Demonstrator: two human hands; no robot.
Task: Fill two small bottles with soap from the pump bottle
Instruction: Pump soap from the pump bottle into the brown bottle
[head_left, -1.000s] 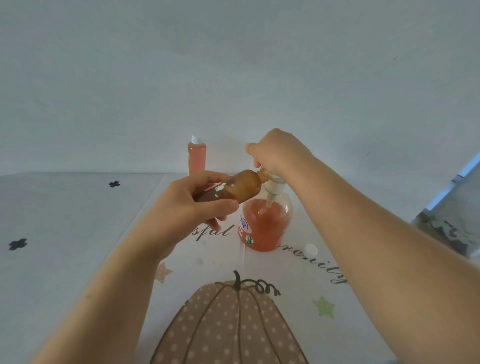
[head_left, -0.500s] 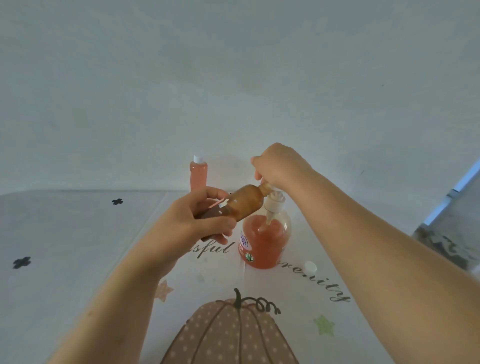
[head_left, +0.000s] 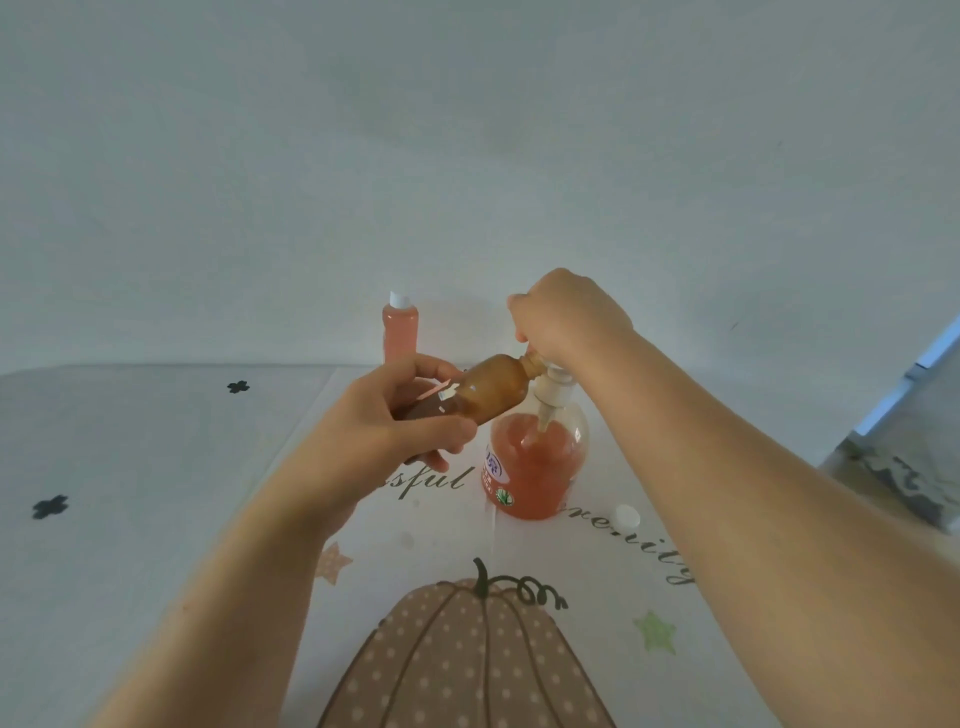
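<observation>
An amber small bottle (head_left: 491, 392) is held tilted, almost on its side, by the left hand (head_left: 382, 431), whose thumb and fingers are curled round its lower part. Its neck is put to the spout of the pump bottle (head_left: 535, 470), which stands on the pumpkin tablecloth (head_left: 467, 654), about half filled with pink soap. The pump head is covered by the right hand (head_left: 569, 314), the fingers curled over it. Behind, a second small bottle (head_left: 400, 332) full of pink soap is seen upright. A white cap (head_left: 626, 515) lies near the pump bottle.
</observation>
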